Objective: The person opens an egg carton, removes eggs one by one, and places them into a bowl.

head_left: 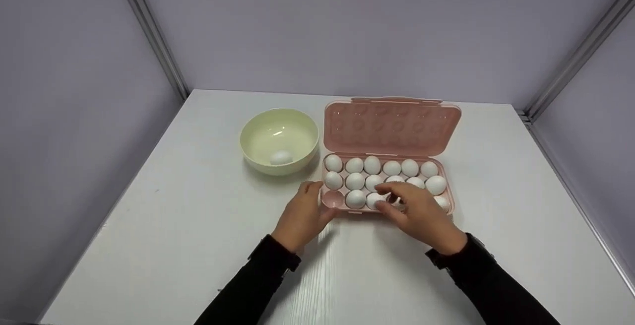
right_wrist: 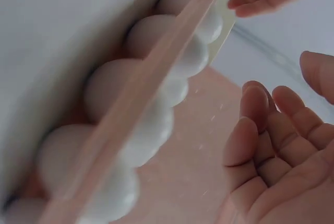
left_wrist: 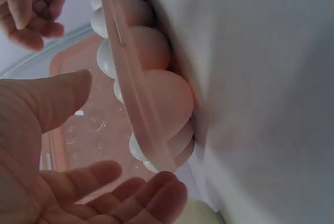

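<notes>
A pink plastic egg carton (head_left: 450, 200) lies on the table with its lid (head_left: 392, 129) standing up at the back. White eggs (head_left: 355, 181) fill its rows, except for one bare pink cup (head_left: 333, 199) at the front left corner. My left hand (head_left: 302, 216) is at that corner, thumb by the front edge and fingers along the left side; in the left wrist view its fingers are spread, holding nothing. Over the front row hovers my right hand (head_left: 421, 216), fingers loosely bent. The right wrist view shows nothing in its palm (right_wrist: 292, 166).
Left of the carton stands a pale green bowl (head_left: 268, 121) with one white egg (head_left: 281, 158) inside. The white table (head_left: 188, 206) is bounded by grey panels (head_left: 317, 32) at the back and sides.
</notes>
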A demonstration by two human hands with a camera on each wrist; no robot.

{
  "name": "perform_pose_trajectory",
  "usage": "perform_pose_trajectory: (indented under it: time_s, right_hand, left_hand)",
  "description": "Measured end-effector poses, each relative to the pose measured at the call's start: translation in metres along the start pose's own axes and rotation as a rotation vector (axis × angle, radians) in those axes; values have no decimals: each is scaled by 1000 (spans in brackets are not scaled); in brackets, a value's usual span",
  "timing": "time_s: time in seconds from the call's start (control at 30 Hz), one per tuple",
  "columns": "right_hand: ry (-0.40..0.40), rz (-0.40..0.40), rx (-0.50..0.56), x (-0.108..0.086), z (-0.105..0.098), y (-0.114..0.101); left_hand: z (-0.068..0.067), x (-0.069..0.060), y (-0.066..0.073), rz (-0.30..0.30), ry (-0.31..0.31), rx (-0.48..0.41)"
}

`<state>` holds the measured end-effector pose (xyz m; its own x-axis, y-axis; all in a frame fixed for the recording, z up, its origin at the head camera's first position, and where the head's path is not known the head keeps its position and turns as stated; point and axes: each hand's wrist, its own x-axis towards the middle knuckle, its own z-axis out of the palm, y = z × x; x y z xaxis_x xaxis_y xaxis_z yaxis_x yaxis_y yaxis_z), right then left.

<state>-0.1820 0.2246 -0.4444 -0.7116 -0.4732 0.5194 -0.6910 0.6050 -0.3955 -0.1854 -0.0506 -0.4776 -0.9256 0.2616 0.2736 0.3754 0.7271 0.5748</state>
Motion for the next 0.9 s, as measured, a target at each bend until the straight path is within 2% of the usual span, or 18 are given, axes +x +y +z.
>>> perform_pose_trajectory:
  time_s: [0.1, 0.23, 0.43, 0.6, 0.73, 0.9]
  right_hand:
    - [-23, -103, -96, 22, 12, -10]
    - [-79, -162, -230, 50, 32, -15]
    - [-166, -155, -397, 64, 53, -12]
    - [-207, -119, -419, 64, 59, -7]
    - [-183, -134, -436, 63, 65, -3]
    - [-90, -165, -476, 68, 73, -1]
  left_hand:
    - [4, -2, -2, -90, -55, -45]
    - [8, 1, -2, -106, -97, -52]
    - [13, 4, 4, -103, -129, -50]
    - [17, 2, 7, -102, -133, -81]
    - [18, 1, 6, -80, -119, -78]
    - [17, 2, 5, -70, -110, -90]
